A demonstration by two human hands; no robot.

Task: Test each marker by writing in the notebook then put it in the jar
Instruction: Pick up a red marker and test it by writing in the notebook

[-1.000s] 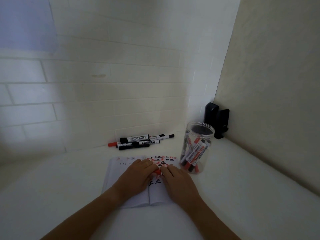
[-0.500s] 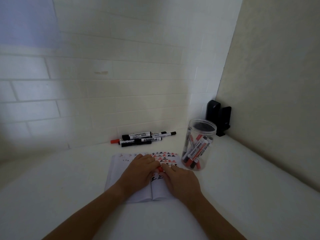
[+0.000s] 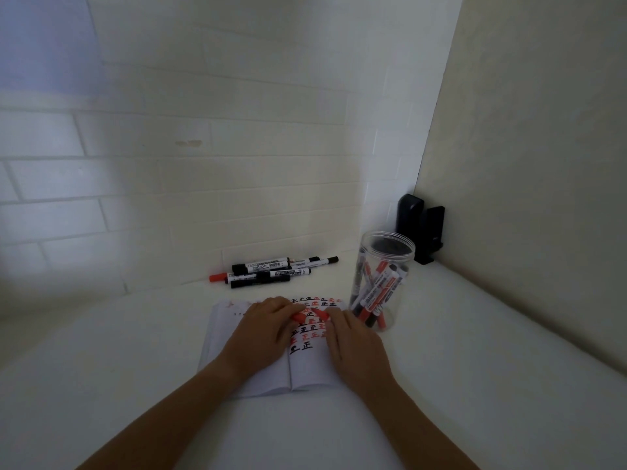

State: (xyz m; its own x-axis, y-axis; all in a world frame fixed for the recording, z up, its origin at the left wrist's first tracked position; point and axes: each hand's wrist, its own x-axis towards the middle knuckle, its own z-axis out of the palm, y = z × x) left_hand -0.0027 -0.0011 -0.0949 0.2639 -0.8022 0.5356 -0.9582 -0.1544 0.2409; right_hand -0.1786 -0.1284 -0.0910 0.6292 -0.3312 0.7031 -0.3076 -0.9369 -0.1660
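Over the notebook (image 3: 305, 368), left hand (image 3: 261, 337) has pulled the red cap (image 3: 299, 317) from right hand's (image 3: 353, 344) marker (image 3: 322, 316).

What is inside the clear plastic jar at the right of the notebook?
The clear plastic jar holds several leaning markers with white barrels and red or black caps. Their exact number cannot be told, because they overlap. The jar has no lid on.

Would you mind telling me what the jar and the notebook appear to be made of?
The jar looks like clear, glossy plastic, possibly glass: the markers inside show through its wall. The notebook looks like matte white paper: thin pages lie open and carry red and black ink marks.
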